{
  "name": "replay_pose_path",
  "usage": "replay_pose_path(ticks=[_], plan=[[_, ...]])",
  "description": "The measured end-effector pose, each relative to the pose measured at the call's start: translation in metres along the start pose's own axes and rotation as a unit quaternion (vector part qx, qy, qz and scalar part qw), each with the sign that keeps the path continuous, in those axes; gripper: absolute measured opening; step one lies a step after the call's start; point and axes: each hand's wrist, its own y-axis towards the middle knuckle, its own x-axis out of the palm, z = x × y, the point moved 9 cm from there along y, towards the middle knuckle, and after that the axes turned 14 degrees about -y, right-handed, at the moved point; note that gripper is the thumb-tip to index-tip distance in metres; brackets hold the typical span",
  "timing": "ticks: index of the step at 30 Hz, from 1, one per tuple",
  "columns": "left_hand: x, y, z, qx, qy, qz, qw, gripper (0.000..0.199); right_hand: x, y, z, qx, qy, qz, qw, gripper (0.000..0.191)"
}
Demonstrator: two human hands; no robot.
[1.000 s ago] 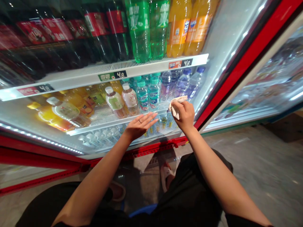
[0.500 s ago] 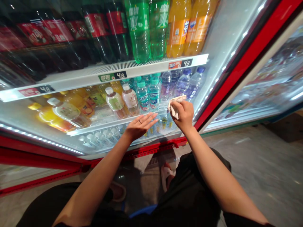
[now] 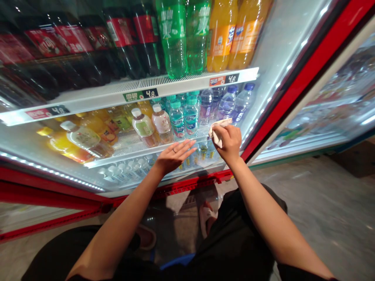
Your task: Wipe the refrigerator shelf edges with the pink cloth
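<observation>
My right hand (image 3: 231,142) is closed around a crumpled white cloth (image 3: 216,136), held at the front edge of the middle shelf (image 3: 125,147) near the blue-capped bottles (image 3: 227,103). Flat and with its fingers stretched, my left hand (image 3: 175,156) is at the same shelf's front edge, below two teal-capped bottles (image 3: 191,115); whether it touches the edge I cannot tell. A ring sits on one of its fingers. To the left of the teal bottles stand two white-capped bottles (image 3: 143,127) of brownish drink. Another white-capped bottle (image 3: 83,138) leans at the shelf's left side.
Cola bottles (image 3: 123,43), green bottles (image 3: 172,39) and orange soda bottles (image 3: 222,37) fill the upper shelf, whose rail (image 3: 175,89) carries price tags. Small clear bottles (image 3: 125,169) stand at the bottom. A red door frame (image 3: 295,78) borders the right. Below is the grey floor (image 3: 316,210).
Both hands keep nearly the same places, the right one still on the cloth. The whole view has shifted very slightly.
</observation>
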Motion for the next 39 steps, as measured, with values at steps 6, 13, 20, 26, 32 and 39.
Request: replay_pose_path(ticks=[6,13,20,26,32,39], plan=[[-0.0025,0.0011,0.0027,0.011,0.017,0.012,1.000,0.074,-0.0028,0.0004,-0.0011,0.011,0.014,0.027,0.999,0.025],[-0.0041,0.0016,0.0033,0.012,0.024,0.017,1.000,0.071,-0.0014,0.0003,-0.0007,0.010,-0.001,0.020,1.000,0.025],[-0.0036,0.0018,0.0040,0.009,0.017,0.015,1.000,0.071,0.0021,-0.0012,-0.0002,0.014,0.011,0.006,1.000,0.028],[-0.0061,0.0028,0.0073,0.017,0.044,0.022,0.999,0.061,0.0006,-0.0021,0.0001,-0.004,0.019,0.009,1.000,0.029],[-0.0007,0.0016,0.0028,0.002,-0.001,0.001,1.000,0.070,-0.0002,0.0003,0.0056,0.012,0.008,0.014,1.000,0.026],[-0.0004,0.0009,0.0030,0.002,0.005,0.007,1.000,0.076,0.0052,-0.0006,-0.0013,-0.010,-0.001,-0.009,1.000,0.024]])
